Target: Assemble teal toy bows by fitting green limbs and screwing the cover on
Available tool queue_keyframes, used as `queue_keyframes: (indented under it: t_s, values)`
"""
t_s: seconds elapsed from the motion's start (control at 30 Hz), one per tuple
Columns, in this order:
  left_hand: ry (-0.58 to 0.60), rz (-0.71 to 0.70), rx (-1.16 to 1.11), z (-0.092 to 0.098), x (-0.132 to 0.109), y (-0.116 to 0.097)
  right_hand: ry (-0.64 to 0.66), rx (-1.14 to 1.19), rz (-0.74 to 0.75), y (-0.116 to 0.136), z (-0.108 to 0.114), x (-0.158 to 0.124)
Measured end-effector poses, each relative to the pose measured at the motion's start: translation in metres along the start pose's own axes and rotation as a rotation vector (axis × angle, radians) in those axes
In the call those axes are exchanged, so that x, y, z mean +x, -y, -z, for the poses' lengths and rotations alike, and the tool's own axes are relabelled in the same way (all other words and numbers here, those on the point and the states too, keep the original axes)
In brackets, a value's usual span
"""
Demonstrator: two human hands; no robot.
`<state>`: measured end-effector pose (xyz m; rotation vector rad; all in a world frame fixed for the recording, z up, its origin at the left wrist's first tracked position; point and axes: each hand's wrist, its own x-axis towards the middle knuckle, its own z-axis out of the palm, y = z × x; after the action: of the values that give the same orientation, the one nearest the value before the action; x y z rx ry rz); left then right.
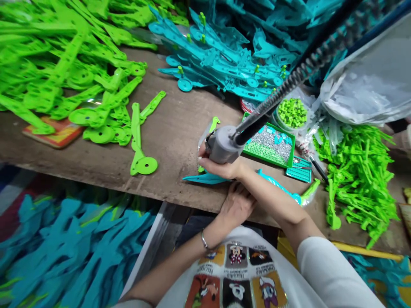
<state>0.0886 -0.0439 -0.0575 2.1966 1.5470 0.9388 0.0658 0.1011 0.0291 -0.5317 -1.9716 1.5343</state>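
My right hand [229,169] is wrapped round a grey power screwdriver [224,143] that hangs from a black coiled cord. Its tip is hidden behind my hand. Beneath it, at the table's front edge, a long teal plastic part [205,178] lies with a bright green arm [311,191] at its right end. My left hand [237,203] is crossed under my right forearm, fingers curled against the teal part and partly hidden. Another green piece [213,124] shows just beyond the screwdriver.
Green plastic parts [77,81] pile up at the left and more [359,184] at the right. Teal parts [224,64] are stacked at the back. A green tray [268,159] of small screws stands beside a tub of green bits [292,113]. Teal parts [73,248] fill the lower left.
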Motion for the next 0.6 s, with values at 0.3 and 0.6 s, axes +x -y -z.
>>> queue_keyframes:
  t_s: [0.3, 0.6]
  values:
    - [0.01, -0.07, 0.016, 0.006, 0.005, 0.005, -0.66, -0.015, -0.087, 0.031, 0.079, -0.066]
    - [-0.194, -0.244, -0.09, 0.026, -0.02, 0.017, -0.714, -0.236, -0.11, -0.003, 0.142, -0.121]
